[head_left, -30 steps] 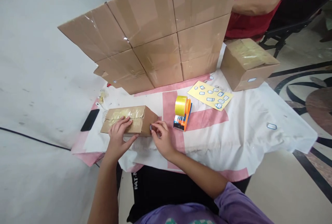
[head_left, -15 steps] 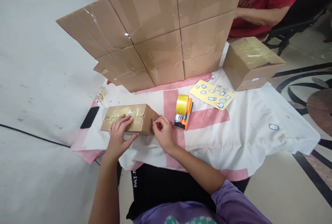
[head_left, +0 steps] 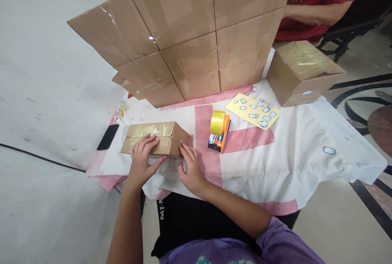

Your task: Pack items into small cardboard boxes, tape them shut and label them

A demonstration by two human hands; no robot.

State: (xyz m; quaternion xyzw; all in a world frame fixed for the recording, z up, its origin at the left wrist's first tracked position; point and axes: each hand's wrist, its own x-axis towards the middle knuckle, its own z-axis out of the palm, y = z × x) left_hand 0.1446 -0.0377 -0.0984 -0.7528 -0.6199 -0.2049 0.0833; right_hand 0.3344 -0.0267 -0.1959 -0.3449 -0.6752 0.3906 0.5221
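A small taped cardboard box [head_left: 166,129] lies on the cloth-covered table. My left hand [head_left: 143,158] rests on its top and near side, fingers spread, thumb along the lower edge. At the box's right end, my right hand [head_left: 191,169] presses its extended fingertips against a small sticker [head_left: 180,143], which the fingers partly cover. To the right stands a tape dispenser [head_left: 219,131] with a yellow roll and orange frame. Beyond it lies a yellow sheet [head_left: 245,107] bearing several small blue-edged labels.
A wall of cardboard boxes [head_left: 190,58] stands at the back of the table. A larger taped box [head_left: 286,74] sits at the right, with a person in a red shirt [head_left: 315,7] behind it. A black phone [head_left: 108,137] lies at the left; a loose label [head_left: 329,150] is at the right.
My right hand has gone from a pinch at the box's end to extended fingers pressing there, and a small sticker now shows under them. My left hand stays on the box.
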